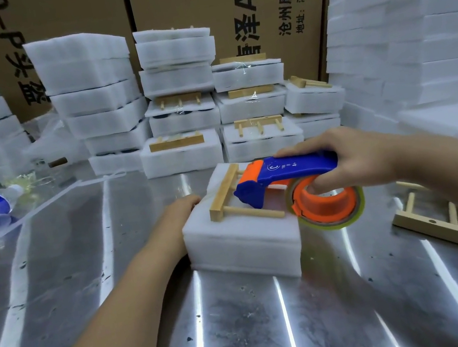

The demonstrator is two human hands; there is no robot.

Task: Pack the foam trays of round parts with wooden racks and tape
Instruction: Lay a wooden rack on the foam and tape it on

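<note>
Right grip (pixel 351 161) wraps tape dispenser (pixel 291 168); foam tray (pixel 243 244) directly beneath, wooden rack (pixel 225 195) bar just left, running near-to-far. Left grip (pixel 179 212) against tray side, finger spread unclear.

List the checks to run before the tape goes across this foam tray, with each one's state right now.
1. The wooden rack lies on top of the foam tray: ok.
2. The left hand touches the tray's left side to steady it: ok.
3. The right hand grips the tape dispenser: ok.
4. A tape roll is loaded on the dispenser: ok.
5. The dispenser's head touches the foam: cannot tell.
6. The tape end is stuck down on the tray: cannot tell.
</note>
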